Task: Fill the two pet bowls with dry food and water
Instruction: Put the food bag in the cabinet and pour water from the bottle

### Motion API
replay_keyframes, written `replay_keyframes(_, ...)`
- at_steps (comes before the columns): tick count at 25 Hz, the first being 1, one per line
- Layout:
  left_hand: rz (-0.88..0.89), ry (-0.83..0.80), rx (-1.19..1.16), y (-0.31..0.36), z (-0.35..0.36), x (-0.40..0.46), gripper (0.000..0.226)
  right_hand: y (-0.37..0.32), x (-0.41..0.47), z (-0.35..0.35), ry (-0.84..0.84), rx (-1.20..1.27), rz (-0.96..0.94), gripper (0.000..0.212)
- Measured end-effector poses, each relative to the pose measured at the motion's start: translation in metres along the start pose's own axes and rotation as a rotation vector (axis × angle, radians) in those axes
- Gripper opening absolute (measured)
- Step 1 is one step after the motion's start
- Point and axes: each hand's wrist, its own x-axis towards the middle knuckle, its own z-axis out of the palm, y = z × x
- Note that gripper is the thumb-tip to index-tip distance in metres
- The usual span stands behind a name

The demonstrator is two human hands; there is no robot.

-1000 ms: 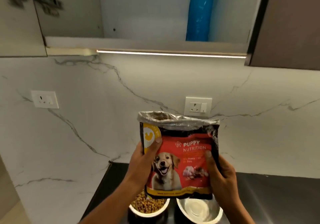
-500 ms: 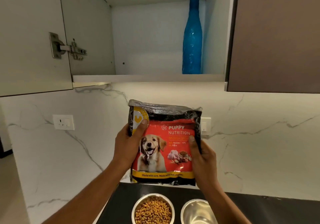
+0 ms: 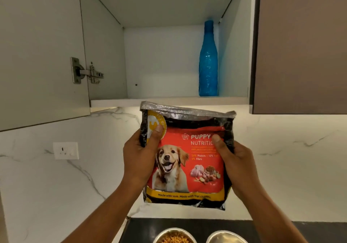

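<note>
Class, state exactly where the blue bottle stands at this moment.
In the head view, the blue bottle stands upright on the open cupboard's shelf, at its right end by the side wall, above the puppy food bag.

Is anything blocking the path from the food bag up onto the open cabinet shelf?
Nothing visible does. The food bag, held by both hands, sits just below the shelf; the door is open, and the blue bottle stands only at the shelf's right end.
</note>
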Motion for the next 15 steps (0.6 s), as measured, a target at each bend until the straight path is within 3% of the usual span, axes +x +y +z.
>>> replay_keyframes(8, -0.088, -0.125, -0.092, 0.016, -0.044, 0.031, 0.006, -0.016, 0.0, 0.038, 0.117, 0.116, 0.095, 0.022)
replay_keyframes(15, 0.086, -0.113, -0.087, 0.081, -0.052, 0.085, 0.009, -0.063, 0.018, 0.065, 0.115, 0.255, 0.027, 0.017)
